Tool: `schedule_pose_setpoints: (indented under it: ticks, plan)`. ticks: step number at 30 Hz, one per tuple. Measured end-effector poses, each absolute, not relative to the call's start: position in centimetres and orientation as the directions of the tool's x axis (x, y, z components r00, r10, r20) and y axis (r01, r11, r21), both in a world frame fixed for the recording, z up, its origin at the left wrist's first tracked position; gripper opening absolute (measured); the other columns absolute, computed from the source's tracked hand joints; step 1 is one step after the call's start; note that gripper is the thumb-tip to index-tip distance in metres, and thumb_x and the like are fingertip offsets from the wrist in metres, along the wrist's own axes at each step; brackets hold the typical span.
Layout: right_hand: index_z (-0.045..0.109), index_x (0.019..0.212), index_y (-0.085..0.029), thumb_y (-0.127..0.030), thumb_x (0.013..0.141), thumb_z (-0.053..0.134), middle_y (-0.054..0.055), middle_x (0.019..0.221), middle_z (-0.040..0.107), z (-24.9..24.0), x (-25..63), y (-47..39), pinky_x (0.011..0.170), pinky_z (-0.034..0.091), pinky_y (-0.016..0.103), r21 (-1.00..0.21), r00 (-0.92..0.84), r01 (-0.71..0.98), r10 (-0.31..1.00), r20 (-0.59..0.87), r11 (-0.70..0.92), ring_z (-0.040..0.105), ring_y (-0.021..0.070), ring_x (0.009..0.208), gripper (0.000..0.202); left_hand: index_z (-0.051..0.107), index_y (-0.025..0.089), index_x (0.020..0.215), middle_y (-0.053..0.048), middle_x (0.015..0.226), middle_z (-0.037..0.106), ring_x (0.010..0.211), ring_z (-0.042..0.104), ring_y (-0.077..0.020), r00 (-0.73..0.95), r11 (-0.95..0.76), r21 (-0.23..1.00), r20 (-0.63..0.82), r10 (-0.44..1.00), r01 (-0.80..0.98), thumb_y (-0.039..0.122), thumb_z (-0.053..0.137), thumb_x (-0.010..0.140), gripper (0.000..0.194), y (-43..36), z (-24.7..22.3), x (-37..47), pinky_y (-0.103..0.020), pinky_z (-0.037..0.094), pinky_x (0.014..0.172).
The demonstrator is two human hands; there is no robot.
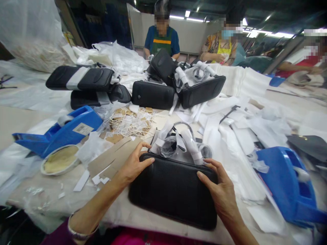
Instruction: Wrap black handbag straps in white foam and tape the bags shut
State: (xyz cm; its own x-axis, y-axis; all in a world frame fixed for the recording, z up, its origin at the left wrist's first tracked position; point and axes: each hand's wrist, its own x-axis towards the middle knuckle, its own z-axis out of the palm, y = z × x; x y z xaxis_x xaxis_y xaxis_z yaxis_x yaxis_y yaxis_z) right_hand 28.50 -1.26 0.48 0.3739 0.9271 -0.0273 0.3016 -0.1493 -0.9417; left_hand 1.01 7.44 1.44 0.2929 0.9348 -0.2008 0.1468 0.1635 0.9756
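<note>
A black bag (173, 190) stands at the table's front edge, its smooth side facing me. Its top edge is pinched at the left corner by my left hand (136, 163), thumb in front and fingers behind. My right hand (219, 183) grips the right upper corner the same way. White-wrapped handle parts (190, 148) and clear plastic-wrapped rings (168, 146) stick up behind the bag's top edge. The fingertips behind the bag are partly hidden.
Blue tape dispensers (61, 131) lie left and right (288, 183). Several black bags (153, 95) are piled at the back. Tags with strings (133, 120), a round dish (60, 160), cardboard (114, 156) and white foam strips (235, 163) cover the table. People work across it.
</note>
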Motion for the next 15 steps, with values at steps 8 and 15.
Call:
schedule_pose_setpoints:
  ticks: [8, 15]
  plan:
    - [0.049, 0.092, -0.024, -0.037, 0.078, 0.065, -0.003, 0.084, 0.054, 0.2, 28.2, -0.5, 0.076, 0.038, 0.03, -0.908, 0.341, 0.394, 0.94, 0.001, -0.142, 0.052, 0.0177, 0.079, 0.026, 0.05, 0.017, 0.112, -0.013, 0.11, 0.058, 0.1, 0.056, -0.0289, 0.118, -0.289, 0.469, 0.359, 0.926, 0.835, 0.019, 0.051, 0.089, 0.023, 4.7, 0.9, 3.0, -0.047, 0.045, 0.086]
    - [0.046, 0.09, -0.023, -0.034, 0.08, 0.06, -0.002, 0.084, 0.052, 0.2, 28.1, -0.7, 0.077, 0.04, 0.032, -0.85, 0.273, 0.523, 0.957, 0.095, -0.065, 0.051, 0.0188, 0.078, 0.021, 0.048, 0.007, 0.127, -0.015, 0.129, 0.055, 0.122, 0.049, -0.0238, 0.808, -0.912, 0.006, 0.461, 0.366, 0.41, 0.002, 0.037, 0.087, 0.043, 3.9, 0.9, 6.5, -0.036, 0.041, 0.104]
